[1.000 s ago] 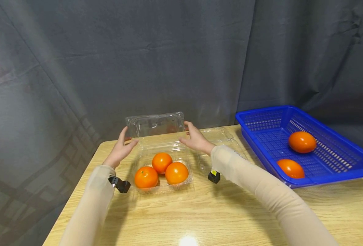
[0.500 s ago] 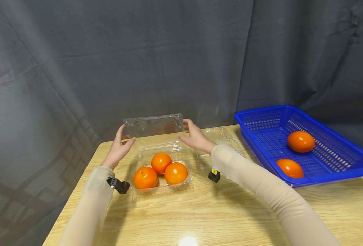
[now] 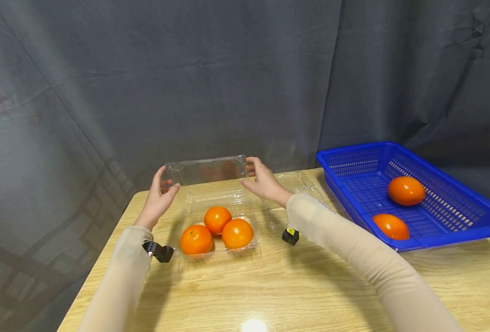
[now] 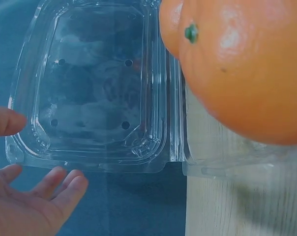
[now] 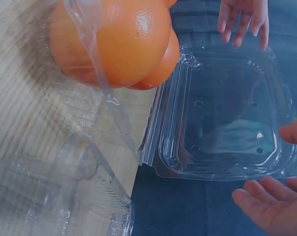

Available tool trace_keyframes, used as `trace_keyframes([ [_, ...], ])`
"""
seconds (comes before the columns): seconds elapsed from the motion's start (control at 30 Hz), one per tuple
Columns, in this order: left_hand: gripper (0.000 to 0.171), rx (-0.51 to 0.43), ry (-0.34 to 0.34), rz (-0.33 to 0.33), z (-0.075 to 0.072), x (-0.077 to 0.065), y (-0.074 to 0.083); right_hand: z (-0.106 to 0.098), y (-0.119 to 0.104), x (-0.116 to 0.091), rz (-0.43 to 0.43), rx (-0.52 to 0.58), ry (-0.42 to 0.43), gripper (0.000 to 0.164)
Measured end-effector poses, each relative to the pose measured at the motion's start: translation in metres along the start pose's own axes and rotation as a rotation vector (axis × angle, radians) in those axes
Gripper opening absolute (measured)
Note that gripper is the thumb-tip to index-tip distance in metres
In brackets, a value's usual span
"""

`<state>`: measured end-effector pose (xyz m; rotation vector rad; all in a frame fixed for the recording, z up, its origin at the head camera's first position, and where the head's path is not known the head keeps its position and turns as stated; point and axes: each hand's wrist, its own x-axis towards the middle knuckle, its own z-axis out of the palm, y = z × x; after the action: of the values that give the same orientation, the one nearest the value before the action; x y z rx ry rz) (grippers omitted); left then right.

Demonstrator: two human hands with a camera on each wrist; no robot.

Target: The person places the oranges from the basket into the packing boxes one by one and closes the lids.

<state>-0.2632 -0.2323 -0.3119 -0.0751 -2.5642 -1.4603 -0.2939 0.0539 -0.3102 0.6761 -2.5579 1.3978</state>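
Observation:
A clear plastic clamshell box [image 3: 224,256] sits on the table with three oranges [image 3: 196,239] in its base. Its hinged lid [image 3: 207,173] stands raised behind them, tilted. My left hand [image 3: 157,200] is at the lid's upper left corner, thumb on the near side and fingers spread past the edge. At the opposite corner, my right hand [image 3: 265,184] lies likewise, thumb apart from the fingers. In both wrist views the fingers look extended around the lid's [image 4: 94,88] edge, not pinching it; exact contact is hard to see.
A blue plastic basket [image 3: 353,203] with two oranges [image 3: 406,191] stands at the right. Between it and the box lies another clear container [image 5: 40,196], partly under my right arm. A dark curtain [image 3: 228,83] hangs behind the wooden table [image 3: 236,295].
The lid's top edge has come down slightly and towards me. Both hands have moved a little with it, the left one drifting leftward. The oranges stay where they were.

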Motion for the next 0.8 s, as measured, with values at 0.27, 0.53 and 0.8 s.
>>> trace_keyframes([
  [0.27, 0.071, -0.012, 0.021, -0.007, -0.0021, -0.001, 0.0016, -0.0012, -0.0038, -0.0014, -0.013, -0.014, 0.018, 0.058],
  [0.53, 0.07, -0.02, 0.018, 0.002, -0.0031, -0.0035, 0.0036, -0.0014, -0.0052, -0.0046, -0.045, -0.033, 0.028, 0.061],
  [0.8, 0.066, -0.011, 0.025, 0.026, -0.0049, -0.0066, 0.0001, -0.0029, -0.0039, -0.0079, -0.095, -0.073, 0.024, 0.061],
])
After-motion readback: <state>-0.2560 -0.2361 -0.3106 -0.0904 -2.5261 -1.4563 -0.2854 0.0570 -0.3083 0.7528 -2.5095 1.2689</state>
